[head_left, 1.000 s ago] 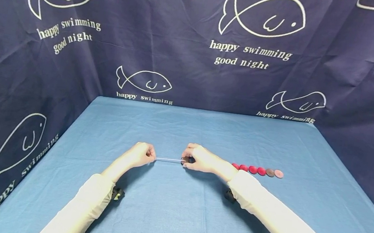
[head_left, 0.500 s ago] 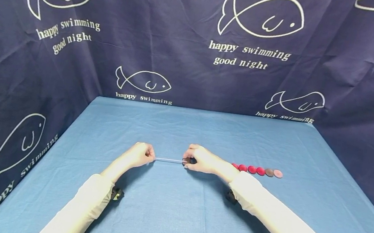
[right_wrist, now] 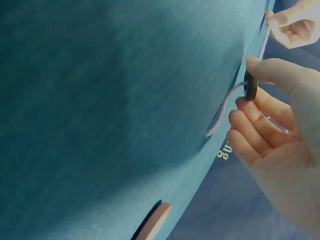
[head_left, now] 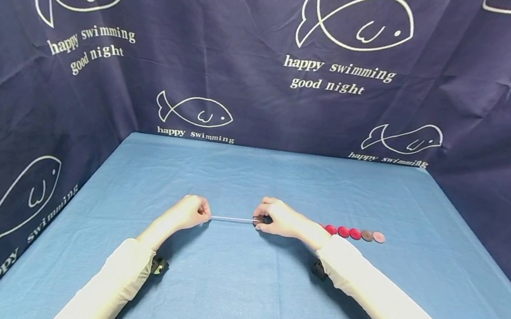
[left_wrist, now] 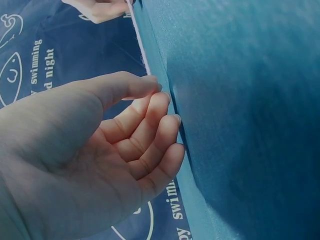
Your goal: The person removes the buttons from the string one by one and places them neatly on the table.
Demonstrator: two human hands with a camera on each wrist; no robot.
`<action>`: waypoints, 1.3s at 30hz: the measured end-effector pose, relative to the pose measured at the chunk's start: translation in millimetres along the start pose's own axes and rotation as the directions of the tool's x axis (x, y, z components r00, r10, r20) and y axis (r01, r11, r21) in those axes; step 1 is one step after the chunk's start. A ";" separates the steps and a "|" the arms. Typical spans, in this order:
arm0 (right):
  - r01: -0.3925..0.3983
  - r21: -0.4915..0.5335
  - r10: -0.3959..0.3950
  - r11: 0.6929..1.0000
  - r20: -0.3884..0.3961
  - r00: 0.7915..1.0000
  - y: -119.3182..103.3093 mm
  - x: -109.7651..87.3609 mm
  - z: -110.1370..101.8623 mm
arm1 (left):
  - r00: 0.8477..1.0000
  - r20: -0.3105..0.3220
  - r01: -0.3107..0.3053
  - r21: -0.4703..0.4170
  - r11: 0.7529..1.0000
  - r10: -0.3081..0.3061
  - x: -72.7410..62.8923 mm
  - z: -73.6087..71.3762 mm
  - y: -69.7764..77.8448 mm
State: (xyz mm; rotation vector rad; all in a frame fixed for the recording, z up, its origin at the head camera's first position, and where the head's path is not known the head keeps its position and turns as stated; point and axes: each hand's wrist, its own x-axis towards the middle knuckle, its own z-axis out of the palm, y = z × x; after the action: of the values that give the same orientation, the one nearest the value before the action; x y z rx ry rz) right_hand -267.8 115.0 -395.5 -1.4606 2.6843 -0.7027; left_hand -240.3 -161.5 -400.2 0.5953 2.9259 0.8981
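A thin pale string (head_left: 233, 219) stretches almost straight between the two hands in the head view. Its left end is pinched between the thumb and fingertips of my left hand (head_left: 190, 212), just over the cloth. A dark brown button (right_wrist: 251, 86) stands on edge between the thumb and fingers of my right hand (head_left: 278, 219). The string passes through the button, and its loose tail (right_wrist: 220, 117) hangs down toward the cloth in the right wrist view. In the left wrist view, the string runs up from the left thumb (left_wrist: 132, 86).
Right of the right hand lies a row of several red buttons (head_left: 343, 232), a brown button (head_left: 366, 235) and a pink button (head_left: 378, 237). The right forearm covers the row's left end. Blue cloth (head_left: 239, 286) covers the table; a navy curtain (head_left: 255, 89) hangs behind.
My right hand has slid a little to the right with the brown button, so the string between the hands shows longer. The left hand has barely moved.
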 end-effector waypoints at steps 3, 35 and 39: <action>-0.001 0.004 0.001 1.000 -0.004 1.000 -0.1 -0.9 -1.4 | 1.000 -0.001 -0.003 0.002 1.000 0.003 0.3 -0.2 -0.7; -0.025 0.009 0.025 1.000 0.011 1.000 5.2 -14.2 -5.7 | 1.000 0.009 0.009 -0.009 1.000 -0.008 -0.7 0.7 1.3; -0.025 0.011 0.025 1.000 0.013 1.000 5.4 -14.9 -7.5 | 1.000 0.011 0.017 -0.010 1.000 -0.017 -0.1 -0.4 2.1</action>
State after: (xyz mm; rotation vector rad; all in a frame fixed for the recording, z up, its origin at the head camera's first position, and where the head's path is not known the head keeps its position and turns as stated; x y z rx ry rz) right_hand -265.3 132.4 -393.8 -1.4219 2.6798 -0.7036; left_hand -239.5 -160.2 -398.7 0.5714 2.9103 0.9050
